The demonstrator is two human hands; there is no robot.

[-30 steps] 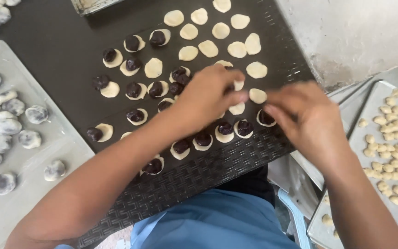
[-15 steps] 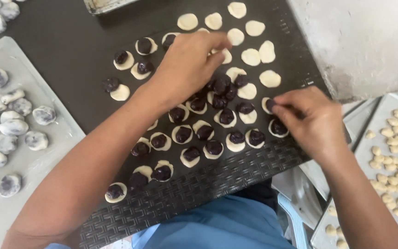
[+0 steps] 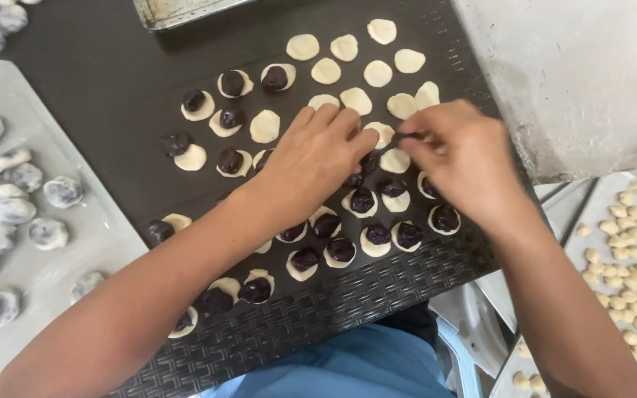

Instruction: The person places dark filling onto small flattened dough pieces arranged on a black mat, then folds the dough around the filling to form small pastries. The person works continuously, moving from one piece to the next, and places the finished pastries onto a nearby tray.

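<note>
Filling dough discs [image 3: 377, 73] w/ dark paste: our right hand [image 3: 460, 162] pinches a dark lump [image 3: 405, 137] above an unfilled disc [image 3: 394, 160]; left hand [image 3: 317, 158] lies flat, fingers extended, beside it. Next, we judge, needs centred placement.

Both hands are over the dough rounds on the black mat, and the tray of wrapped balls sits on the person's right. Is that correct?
Not quite. The head view shows the tray of wrapped balls on the person's left, not the right. The rest holds: the left hand and right hand are both over the dough rounds on the black mat.
</note>
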